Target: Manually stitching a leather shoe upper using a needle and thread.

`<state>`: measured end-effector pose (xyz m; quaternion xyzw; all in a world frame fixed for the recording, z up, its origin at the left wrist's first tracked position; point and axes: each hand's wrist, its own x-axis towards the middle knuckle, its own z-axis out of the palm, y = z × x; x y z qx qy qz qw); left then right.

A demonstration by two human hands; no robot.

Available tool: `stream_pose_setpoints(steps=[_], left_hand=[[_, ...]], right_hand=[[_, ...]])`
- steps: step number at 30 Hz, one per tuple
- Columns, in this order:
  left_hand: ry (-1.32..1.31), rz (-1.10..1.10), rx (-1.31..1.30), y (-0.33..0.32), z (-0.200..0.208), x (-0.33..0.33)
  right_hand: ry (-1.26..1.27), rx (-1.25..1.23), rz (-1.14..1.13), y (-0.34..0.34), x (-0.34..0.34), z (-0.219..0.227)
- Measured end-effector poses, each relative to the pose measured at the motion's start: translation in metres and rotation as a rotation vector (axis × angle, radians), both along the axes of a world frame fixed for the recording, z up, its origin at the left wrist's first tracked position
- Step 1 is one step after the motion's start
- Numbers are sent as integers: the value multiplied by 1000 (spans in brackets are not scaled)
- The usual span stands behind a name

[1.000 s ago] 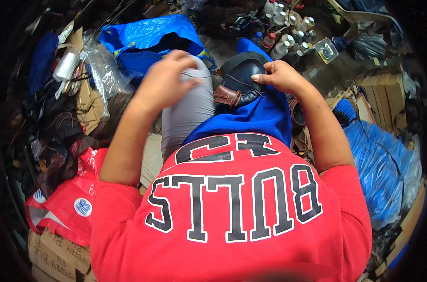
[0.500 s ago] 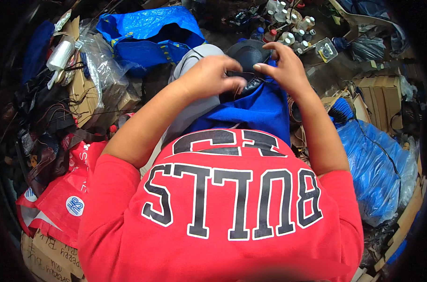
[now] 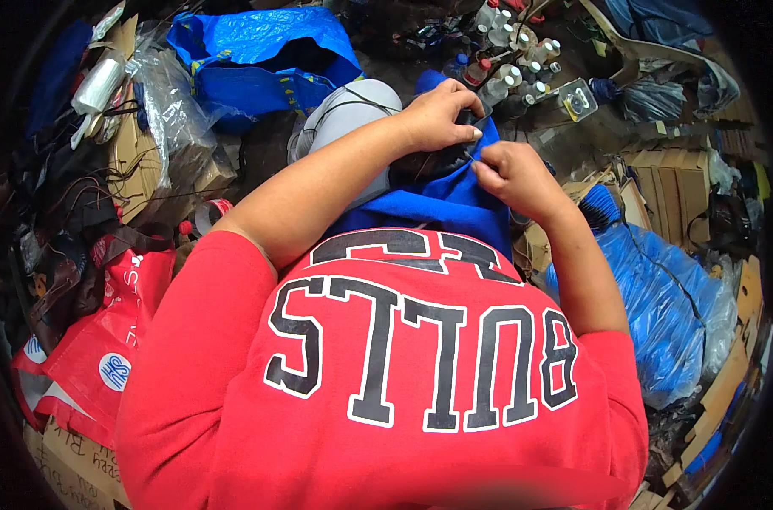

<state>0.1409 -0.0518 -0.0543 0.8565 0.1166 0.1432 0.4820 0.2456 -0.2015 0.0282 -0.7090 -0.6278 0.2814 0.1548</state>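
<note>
The left hand (image 3: 444, 117) was curled, but I couldn't tell if it gripped anything. The right hand (image 3: 515, 174) was pinched closed, on what I couldn't tell. A big blue cloth (image 3: 441, 202) lay beside the grey knee (image 3: 352, 123), maybe to catch dirt. The dark thing (image 3: 444, 160) sat there, under the left hand, perhaps so both could reach.

Upper left: a blue bag (image 3: 242, 92), its mouth open; beside it, a clear plastic sheet (image 3: 167, 119) and a whitish plastic roll (image 3: 100, 85). Upper right: a cluster of bottles (image 3: 498, 85) with white and red caps, near a clear plastic container (image 3: 577, 100). Right: upright cardboard (image 3: 682, 191), a blue brush (image 3: 600, 208) and a blue plastic bag (image 3: 650, 306). Lower left: a red bag (image 3: 82, 374) above brown cardboard with handwriting (image 3: 73, 459).
</note>
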Motion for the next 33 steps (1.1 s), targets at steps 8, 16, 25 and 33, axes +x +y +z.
stream_pose_setpoints(steps=[8, 16, 25, 33], left_hand=[[51, -275, -207, 35, 15, 0], [242, -366, -69, 45, 42, -2], [230, -378, -62, 46, 39, -4], [169, -422, 74, 47, 33, -5]], right_hand=[[227, 115, -251, -26, 3, 14], [-83, 148, -124, -10, 4, 1], [-226, 72, -164, 3, -14, 16], [-109, 81, -195, 3, -6, 4]])
